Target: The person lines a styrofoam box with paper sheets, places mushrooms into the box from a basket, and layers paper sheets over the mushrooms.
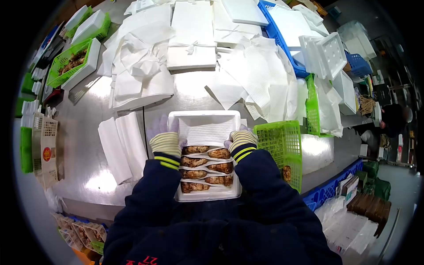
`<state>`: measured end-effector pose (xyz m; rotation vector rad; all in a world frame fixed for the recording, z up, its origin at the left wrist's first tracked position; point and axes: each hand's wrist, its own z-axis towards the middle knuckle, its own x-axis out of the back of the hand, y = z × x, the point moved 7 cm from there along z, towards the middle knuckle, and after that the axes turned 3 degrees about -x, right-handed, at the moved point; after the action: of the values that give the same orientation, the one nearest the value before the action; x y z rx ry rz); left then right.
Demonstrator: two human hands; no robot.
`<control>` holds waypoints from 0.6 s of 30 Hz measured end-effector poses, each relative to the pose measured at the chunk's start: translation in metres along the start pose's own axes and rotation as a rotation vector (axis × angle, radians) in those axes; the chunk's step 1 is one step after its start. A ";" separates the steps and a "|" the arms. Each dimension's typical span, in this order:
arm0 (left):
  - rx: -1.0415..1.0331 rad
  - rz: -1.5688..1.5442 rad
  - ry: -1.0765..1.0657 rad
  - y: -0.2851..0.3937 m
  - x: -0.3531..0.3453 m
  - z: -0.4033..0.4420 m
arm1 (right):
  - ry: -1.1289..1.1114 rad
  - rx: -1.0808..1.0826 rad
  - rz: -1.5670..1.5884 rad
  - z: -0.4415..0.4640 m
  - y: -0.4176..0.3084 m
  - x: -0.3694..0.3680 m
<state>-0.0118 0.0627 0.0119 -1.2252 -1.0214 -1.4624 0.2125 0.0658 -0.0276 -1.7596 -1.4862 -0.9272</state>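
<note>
A white foam box (231, 193) lies in front of me, lined with white paper (204, 128). In its near part, several brown mushrooms, probably matsutake (193, 162), lie in two columns with paper folds between the rows. My left hand (167, 132), in a pale purple glove with a striped cuff, is at the box's left wall; its thumb reaches inside to the paper's edge. Gloved the same way, my right hand (238, 136) is at the right wall, its thumb at the paper's other end. Both hands appear closed on the paper, though the fingertips are partly hidden.
Right of the box, a green basket (276, 143) holds one mushroom (286, 173). Folded white paper (123, 148) lies to the left. Paper stacks (260, 79) and foam lids (192, 57) cover the table's far side. Another green basket (66, 66) of mushrooms stands far left.
</note>
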 end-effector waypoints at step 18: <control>-0.587 -0.055 -0.065 0.070 -0.055 -0.029 | 0.518 0.517 -0.172 -0.042 -0.040 -0.029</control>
<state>0.0541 0.0278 -0.0445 -1.6718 -0.6837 -1.8487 0.1656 0.0211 -0.0281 -0.9461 -1.3779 -0.8929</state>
